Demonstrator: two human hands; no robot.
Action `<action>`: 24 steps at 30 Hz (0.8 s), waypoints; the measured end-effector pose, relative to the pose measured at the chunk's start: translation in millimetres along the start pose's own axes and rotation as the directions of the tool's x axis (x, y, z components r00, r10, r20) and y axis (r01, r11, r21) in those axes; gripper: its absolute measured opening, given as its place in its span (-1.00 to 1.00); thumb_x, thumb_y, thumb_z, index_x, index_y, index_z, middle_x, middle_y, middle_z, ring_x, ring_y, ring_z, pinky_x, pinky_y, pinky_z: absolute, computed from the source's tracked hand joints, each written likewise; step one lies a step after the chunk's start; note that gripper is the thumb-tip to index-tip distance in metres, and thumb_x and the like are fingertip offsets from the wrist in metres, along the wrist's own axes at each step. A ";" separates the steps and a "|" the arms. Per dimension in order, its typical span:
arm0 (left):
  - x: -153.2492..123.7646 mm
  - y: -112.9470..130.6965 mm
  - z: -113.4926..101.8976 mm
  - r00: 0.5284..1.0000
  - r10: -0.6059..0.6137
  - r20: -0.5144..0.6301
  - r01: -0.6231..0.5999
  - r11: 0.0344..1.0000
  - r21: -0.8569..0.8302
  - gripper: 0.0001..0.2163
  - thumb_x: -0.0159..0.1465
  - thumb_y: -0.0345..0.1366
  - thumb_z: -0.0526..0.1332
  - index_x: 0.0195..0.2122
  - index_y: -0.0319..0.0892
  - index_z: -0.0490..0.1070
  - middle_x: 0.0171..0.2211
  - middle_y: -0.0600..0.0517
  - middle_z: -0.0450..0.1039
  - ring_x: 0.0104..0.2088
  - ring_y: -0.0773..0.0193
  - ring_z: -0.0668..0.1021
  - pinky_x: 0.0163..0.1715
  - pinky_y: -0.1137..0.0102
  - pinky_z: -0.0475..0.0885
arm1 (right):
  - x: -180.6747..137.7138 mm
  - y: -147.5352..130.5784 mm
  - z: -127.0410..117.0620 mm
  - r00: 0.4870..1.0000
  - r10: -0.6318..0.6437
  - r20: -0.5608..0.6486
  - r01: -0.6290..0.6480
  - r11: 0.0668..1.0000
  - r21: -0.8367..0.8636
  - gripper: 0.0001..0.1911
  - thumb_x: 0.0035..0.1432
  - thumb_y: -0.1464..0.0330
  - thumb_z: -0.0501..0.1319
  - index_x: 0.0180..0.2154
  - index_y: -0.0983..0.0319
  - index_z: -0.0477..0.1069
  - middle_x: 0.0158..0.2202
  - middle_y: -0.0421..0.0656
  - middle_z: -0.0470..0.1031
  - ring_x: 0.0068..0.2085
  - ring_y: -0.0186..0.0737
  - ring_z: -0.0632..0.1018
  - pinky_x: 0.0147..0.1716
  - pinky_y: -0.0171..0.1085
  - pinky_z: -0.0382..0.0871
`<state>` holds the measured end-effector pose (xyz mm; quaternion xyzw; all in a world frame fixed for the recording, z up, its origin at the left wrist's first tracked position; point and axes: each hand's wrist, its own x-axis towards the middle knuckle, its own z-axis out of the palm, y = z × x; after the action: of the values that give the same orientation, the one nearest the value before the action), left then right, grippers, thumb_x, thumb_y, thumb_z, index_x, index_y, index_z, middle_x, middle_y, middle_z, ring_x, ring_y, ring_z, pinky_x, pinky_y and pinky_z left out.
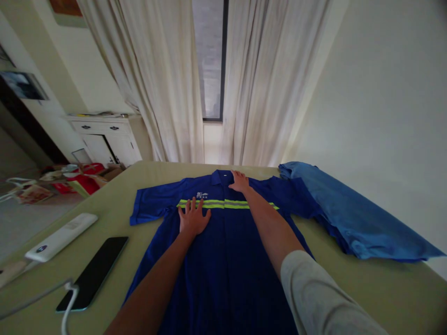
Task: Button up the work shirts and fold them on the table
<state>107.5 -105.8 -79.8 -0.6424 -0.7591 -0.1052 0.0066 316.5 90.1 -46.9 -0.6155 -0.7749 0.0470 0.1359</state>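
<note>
A dark blue short-sleeved work shirt (223, 260) lies spread face up, its collar at the far side and a yellow-green and grey reflective stripe (214, 204) across the chest. White print marks the chest on the left. My left hand (193, 217) rests on the shirt at the stripe, fingers spread flat. Farther off, my right hand (239, 181) lies beside the collar (221, 177), fingers stretched out on the cloth. Neither hand grips anything that I can see. The shirt's lower part runs out of view between my forearms.
Folded blue clothing (356, 209) lies along the right side of the green-covered table (146, 170), touching the shirt's right sleeve. On the left are a black phone (98, 270), a white power strip or power bank (63, 236) and a white cable (71, 298). Curtains (167, 83) hang behind.
</note>
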 end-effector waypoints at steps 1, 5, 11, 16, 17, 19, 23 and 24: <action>-0.3 0.2 0.1 1.000 0.001 -0.001 -0.001 1.000 0.002 -0.34 0.39 0.13 -0.09 0.42 -0.07 0.18 0.47 -0.18 0.03 0.45 -0.19 0.09 0.34 -0.28 -0.07 | -1.1 0.5 0.7 1.000 -0.012 0.000 0.012 1.000 -0.018 -0.22 0.17 0.22 0.35 0.37 0.12 0.18 0.36 0.03 0.26 0.31 0.12 0.29 0.22 0.02 0.17; 0.1 -1.2 3.8 1.000 0.018 -0.015 -0.018 1.000 0.010 -0.34 0.39 0.13 -0.09 0.42 -0.08 0.16 0.47 -0.20 0.03 0.44 -0.20 0.09 0.33 -0.30 -0.07 | -22.3 -2.8 7.5 0.998 0.025 -0.051 -0.028 0.998 -0.053 -0.54 0.36 0.13 0.13 0.12 0.26 0.47 0.18 0.13 0.44 0.24 0.12 0.36 0.22 0.04 0.13; 3.9 -4.2 7.0 1.000 0.016 -0.006 -0.016 1.000 0.000 -0.34 0.39 0.14 -0.11 0.42 -0.07 0.17 0.47 -0.19 0.02 0.44 -0.21 0.09 0.32 -0.32 -0.07 | -71.1 -11.2 -4.4 0.993 -0.054 0.106 0.058 0.998 -0.037 -0.41 0.38 0.04 0.11 0.25 0.26 0.39 0.30 0.10 0.35 0.26 0.11 0.40 0.24 0.03 0.20; 1.4 -2.6 -0.6 1.000 0.020 -0.020 -0.021 0.999 -0.045 -0.39 0.41 0.09 -0.09 0.36 -0.08 0.28 0.44 -0.18 0.11 0.42 -0.19 0.14 0.32 -0.30 -0.04 | -183.7 -4.7 -26.9 0.920 -0.357 0.164 0.350 0.934 0.067 -0.36 0.42 0.08 0.08 0.38 0.26 0.20 0.45 0.06 0.11 0.41 0.02 0.23 0.36 -0.08 0.10; 0.0 -2.1 -3.1 0.998 0.034 -0.046 -0.037 0.998 -0.056 -0.43 0.41 0.06 -0.08 0.31 -0.09 0.34 0.42 -0.17 0.17 0.40 -0.17 0.19 0.33 -0.25 -0.01 | -215.0 -3.2 -31.8 0.894 -0.407 0.187 0.394 0.913 0.103 -0.35 0.44 0.04 0.04 0.40 0.22 0.18 0.46 0.02 0.09 0.41 0.00 0.23 0.36 -0.08 0.11; -2.7 -0.8 -8.9 0.993 0.082 -0.087 -0.089 0.993 -0.072 -0.51 0.42 -0.02 -0.08 0.18 -0.09 0.46 0.33 -0.16 0.31 0.32 -0.10 0.31 0.34 -0.12 0.09 | -278.4 -1.3 -42.5 0.846 -0.488 0.216 0.458 0.872 0.174 -0.29 0.41 -0.05 0.03 0.44 0.11 0.10 0.48 -0.04 0.03 0.43 0.00 0.20 0.38 -0.05 0.09; -7.3 3.6 -21.2 0.986 0.163 -0.016 -0.164 0.984 -0.073 -0.53 0.43 -0.13 -0.11 0.16 -0.14 0.48 0.21 -0.16 0.43 0.23 -0.02 0.41 0.26 0.09 0.27 | -377.9 -4.2 -58.9 0.844 -0.483 0.235 0.442 0.873 0.206 -0.19 0.34 -0.14 0.09 0.47 -0.08 -0.07 0.52 -0.16 -0.12 0.48 0.07 0.05 0.41 0.07 -0.02; -9.7 5.3 -23.7 0.984 0.178 0.020 -0.176 0.982 -0.069 -0.52 0.42 -0.14 -0.10 0.21 -0.16 0.44 0.24 -0.17 0.41 0.26 -0.02 0.39 0.27 0.10 0.27 | -393.5 -5.7 -60.2 0.852 -0.465 0.239 0.426 0.882 0.200 -0.19 0.33 -0.15 0.09 0.47 -0.11 -0.08 0.52 -0.18 -0.14 0.48 0.08 0.02 0.41 0.09 -0.03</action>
<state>111.4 -118.4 -57.2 -0.7084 -0.6952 -0.1211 -0.0155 408.0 -297.4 -47.9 -0.3948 -0.9025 0.1549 0.0750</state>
